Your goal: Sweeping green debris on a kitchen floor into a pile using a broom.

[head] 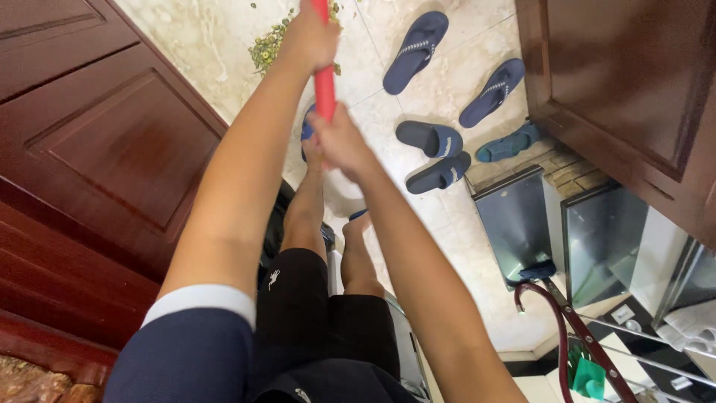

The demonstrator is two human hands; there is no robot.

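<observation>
A red handle (324, 86) runs up the middle of the view, upright and slightly tilted, with both hands wrapped round it. The left hand (309, 37) grips it higher up, fingers curled fully over the shaft so that only a short red tip shows above the knuckles. The right hand (339, 142) closes on it lower down, just under the bare red stretch between the two grips. What the handle ends in is hidden behind the hands and arms.

Just beyond the left hand a small heap of green and yellowish plant debris (270, 46) lies scattered on the pale marble floor (455, 216) (it touches the handle's line, though contact cannot be told). Below the hands stand the person's bare legs (306, 216) in black shorts (313, 313), with a blue sandal (306, 127) partly showing behind the right hand.

To the right, well apart from the debris, five dark blue and teal slippers (432, 138) lie loose on the floor. Nearer the lower right stand two shiny metal bins (518, 224), open-topped; nothing can be made out inside them. A dark red curved cane handle (544, 298) sits beside them. Reddish-brown wooden door panels (119, 149) flank the left, and a wooden cabinet (634, 82) the right.
</observation>
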